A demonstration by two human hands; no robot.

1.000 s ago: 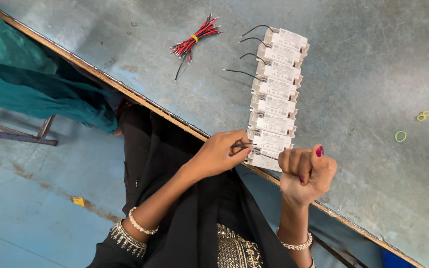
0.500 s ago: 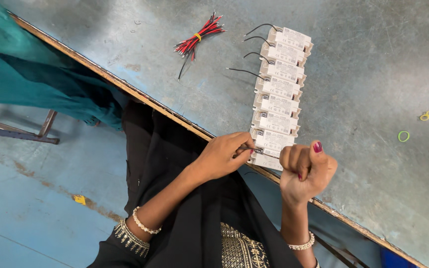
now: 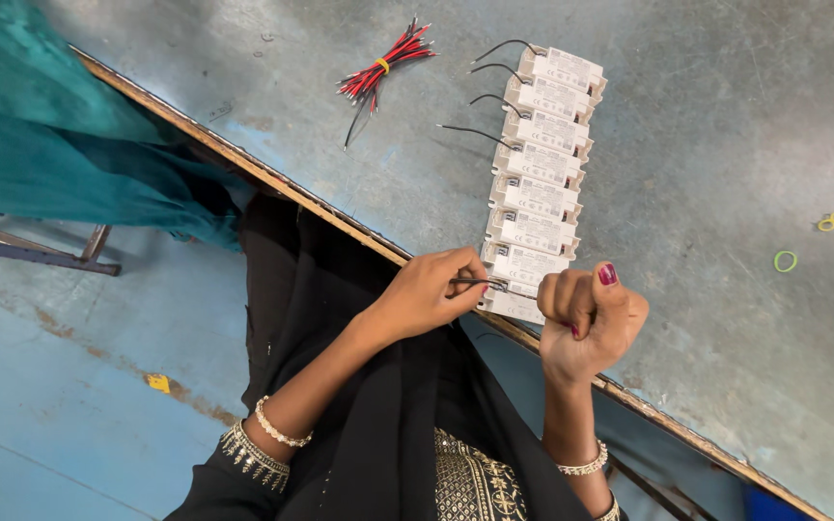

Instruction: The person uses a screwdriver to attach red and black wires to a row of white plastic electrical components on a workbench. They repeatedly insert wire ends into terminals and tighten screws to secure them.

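Pinched between the left hand's (image 3: pixel 429 289) fingertips is a thin black wire (image 3: pixel 480 282), running into the nearest white box (image 3: pixel 523 267) at the edge of the grey table (image 3: pixel 687 145). That box ends a row of white boxes (image 3: pixel 541 178). Right hand (image 3: pixel 586 323) is balled in a tight fist just beside; what it holds can't be told. Farther up lies a bundle of red and black wires (image 3: pixel 378 69), and off right two small rubber bands (image 3: pixel 808 241).

Right hand (image 3: pixel 586 323) fisted; contents hidden.
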